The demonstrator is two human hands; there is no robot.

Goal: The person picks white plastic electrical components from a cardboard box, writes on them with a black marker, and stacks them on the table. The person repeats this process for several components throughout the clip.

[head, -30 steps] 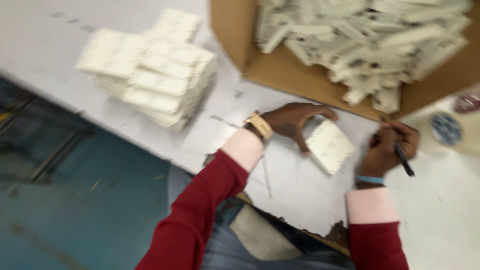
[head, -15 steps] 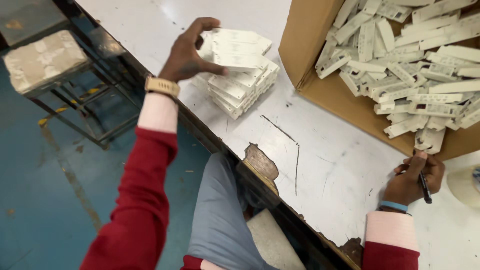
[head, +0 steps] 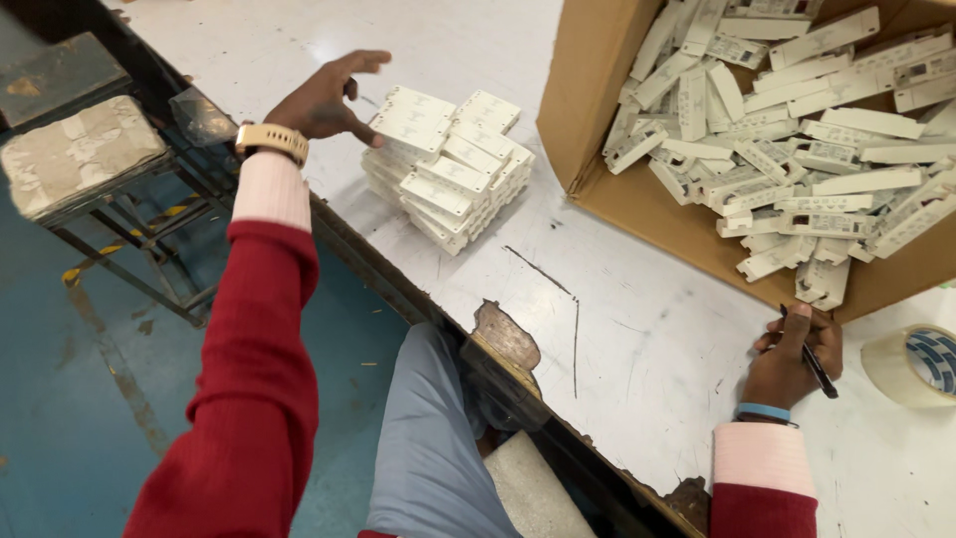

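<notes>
2 hands: left hand (head: 324, 100), fingers spread, beside stack (head: 448, 164) (near table edge); right hand (head: 792, 361) pinching pen (head: 812, 357).

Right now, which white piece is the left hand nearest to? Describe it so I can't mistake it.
Start at the big open cardboard box on the white table; just left of it stands a neat stack of flat white rectangular pieces. The piece you want is the top one at the stack's left end, right beside the left hand. Unlike the box's jumbled pieces, it lies flat and squared.
</notes>
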